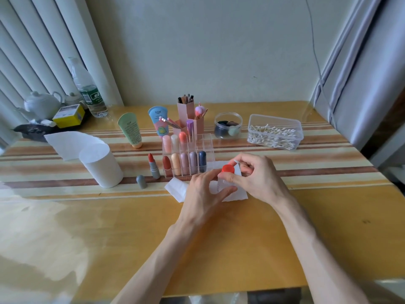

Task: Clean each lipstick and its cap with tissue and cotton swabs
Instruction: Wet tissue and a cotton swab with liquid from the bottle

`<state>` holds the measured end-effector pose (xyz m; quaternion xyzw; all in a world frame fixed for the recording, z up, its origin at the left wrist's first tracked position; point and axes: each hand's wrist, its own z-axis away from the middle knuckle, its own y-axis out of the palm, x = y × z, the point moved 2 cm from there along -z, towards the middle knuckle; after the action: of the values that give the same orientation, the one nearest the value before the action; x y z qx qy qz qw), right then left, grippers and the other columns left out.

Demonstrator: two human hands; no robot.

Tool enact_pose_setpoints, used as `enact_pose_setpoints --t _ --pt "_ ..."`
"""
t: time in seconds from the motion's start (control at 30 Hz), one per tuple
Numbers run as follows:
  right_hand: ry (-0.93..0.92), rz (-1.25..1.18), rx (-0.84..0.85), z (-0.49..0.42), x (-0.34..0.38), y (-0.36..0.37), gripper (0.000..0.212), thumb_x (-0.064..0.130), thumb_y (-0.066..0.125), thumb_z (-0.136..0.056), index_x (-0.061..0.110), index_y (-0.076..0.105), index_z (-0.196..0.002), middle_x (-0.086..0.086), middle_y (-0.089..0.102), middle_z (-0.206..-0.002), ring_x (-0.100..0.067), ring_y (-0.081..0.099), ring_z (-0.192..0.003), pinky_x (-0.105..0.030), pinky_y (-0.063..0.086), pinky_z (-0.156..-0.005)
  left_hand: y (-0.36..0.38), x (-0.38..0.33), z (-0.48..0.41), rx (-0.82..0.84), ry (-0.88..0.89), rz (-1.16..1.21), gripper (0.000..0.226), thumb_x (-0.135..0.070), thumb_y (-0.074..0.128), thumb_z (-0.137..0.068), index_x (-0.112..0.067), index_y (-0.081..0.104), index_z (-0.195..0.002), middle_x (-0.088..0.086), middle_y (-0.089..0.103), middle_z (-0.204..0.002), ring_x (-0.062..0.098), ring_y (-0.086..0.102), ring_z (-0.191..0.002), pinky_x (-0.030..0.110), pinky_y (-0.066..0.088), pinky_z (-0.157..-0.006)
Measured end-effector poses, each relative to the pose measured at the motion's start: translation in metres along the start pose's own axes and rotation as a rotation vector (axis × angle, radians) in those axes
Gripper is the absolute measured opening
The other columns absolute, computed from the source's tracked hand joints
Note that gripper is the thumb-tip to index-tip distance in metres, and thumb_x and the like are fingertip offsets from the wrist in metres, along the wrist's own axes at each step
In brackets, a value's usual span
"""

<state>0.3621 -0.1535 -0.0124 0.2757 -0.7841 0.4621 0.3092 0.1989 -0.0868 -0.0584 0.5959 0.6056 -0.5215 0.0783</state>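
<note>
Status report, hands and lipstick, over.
Left hand grips orange-capped pale lipstick tube. Right hand pinches white cotton swab beside its cap. Underneath, white tissue sheet; nothing blocks.

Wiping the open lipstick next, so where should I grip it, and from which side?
Grip the lipstick by its grey barrel, never the bare red bullet. It stands upright with the organizer close on its right, so probably come from its left, where the gap is wider, pinching front and back.
</note>
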Motion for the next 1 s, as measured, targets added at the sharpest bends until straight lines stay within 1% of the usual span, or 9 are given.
enact_pose_setpoints --t 0.07,0.23,0.47,0.53,0.63,0.77,0.87,0.97,1.0 --pt "-0.02 0.066 0.037 -0.002 0.003 -0.001 0.036 0.053 0.083 -0.08 0.022 0.074 -0.095 0.013 0.039 -0.053 -0.009 0.036 -0.054 -0.018 0.03 -0.053 -0.001 0.003 -0.002 0.032 -0.005 0.004 0.042 -0.041 0.086 -0.085 -0.021 0.076 -0.121 -0.01 0.079 -0.108 0.003 0.069 -0.093 0.009 0.046 -0.082" --pt "-0.027 0.039 0.159 -0.001 0.007 -0.006 0.037 0.047 0.077 -0.088 0.029 0.076 -0.119 0.011 0.029 -0.054 -0.009 0.03 -0.053 -0.026 0.029 -0.055 0.002 0.014 -0.001 0.107 -0.05 0.012 0.048 -0.058 0.074 -0.087 -0.028 0.074 -0.124 -0.015 0.077 -0.11 0.011 0.07 -0.1 0.041 0.055 -0.093" --pt "0.02 0.144 0.072 -0.002 0.014 -0.008 0.038 0.046 0.09 -0.076 0.021 0.072 -0.098 0.021 0.041 -0.05 0.012 0.05 -0.055 -0.007 0.038 -0.053 0.003 0.012 0.001 0.09 -0.067 0.04 0.042 -0.045 0.082 -0.087 -0.025 0.074 -0.123 -0.013 0.077 -0.109 0.007 0.069 -0.098 0.035 0.054 -0.089" --pt "0.039 0.118 0.132 -0.003 0.013 -0.009 0.031 0.042 0.087 -0.082 0.023 0.074 -0.104 0.024 0.047 -0.052 0.005 0.049 -0.055 -0.012 0.037 -0.057 0.004 0.014 0.001 0.114 -0.079 0.03 0.05 -0.055 0.078 -0.087 -0.027 0.072 -0.128 -0.014 0.076 -0.115 0.01 0.069 -0.105 0.039 0.055 -0.094" --pt "0.046 0.069 0.212 -0.004 0.012 -0.013 0.03 0.039 0.083 -0.089 0.031 0.076 -0.117 0.012 0.033 -0.054 -0.007 0.033 -0.054 -0.03 0.035 -0.063 0.006 0.018 0.003 0.125 -0.098 0.008 0.06 -0.067 0.07 -0.086 -0.03 0.069 -0.133 -0.015 0.074 -0.12 0.013 0.067 -0.11 0.043 0.054 -0.095" --pt "0.063 0.182 0.188 -0.005 0.017 -0.01 0.044 0.058 0.087 -0.075 0.034 0.069 -0.107 0.038 0.046 -0.054 0.007 0.048 -0.055 -0.013 0.036 -0.057 0.005 0.015 0.004 0.108 -0.088 0.022 0.05 -0.055 0.075 -0.088 -0.028 0.071 -0.129 -0.013 0.076 -0.115 0.011 0.067 -0.107 0.042 0.054 -0.096" --pt "0.066 0.193 0.158 -0.005 0.017 -0.011 0.034 0.052 0.088 -0.078 0.029 0.071 -0.097 0.031 0.047 -0.052 0.003 0.047 -0.055 -0.015 0.033 -0.054 0.005 0.014 0.004 0.11 -0.088 0.019 0.049 -0.054 0.076 -0.088 -0.028 0.071 -0.13 -0.014 0.076 -0.115 0.011 0.067 -0.106 0.042 0.053 -0.097" --pt "0.063 0.132 0.21 -0.004 0.016 -0.014 0.029 0.042 0.085 -0.085 0.03 0.076 -0.109 0.027 0.046 -0.053 -0.002 0.042 -0.055 -0.031 0.039 -0.059 0.007 0.018 0.004 0.125 -0.116 0.001 0.059 -0.066 0.07 -0.086 -0.03 0.069 -0.134 -0.016 0.074 -0.123 0.012 0.066 -0.114 0.043 0.052 -0.1" --pt "0.07 0.139 0.218 -0.004 0.017 -0.014 0.034 0.045 0.087 -0.083 0.033 0.074 -0.112 0.03 0.049 -0.056 0.001 0.046 -0.058 -0.028 0.04 -0.061 0.007 0.019 0.004 0.125 -0.115 -0.002 0.06 -0.067 0.069 -0.086 -0.03 0.068 -0.134 -0.016 0.073 -0.123 0.013 0.066 -0.115 0.043 0.052 -0.1"
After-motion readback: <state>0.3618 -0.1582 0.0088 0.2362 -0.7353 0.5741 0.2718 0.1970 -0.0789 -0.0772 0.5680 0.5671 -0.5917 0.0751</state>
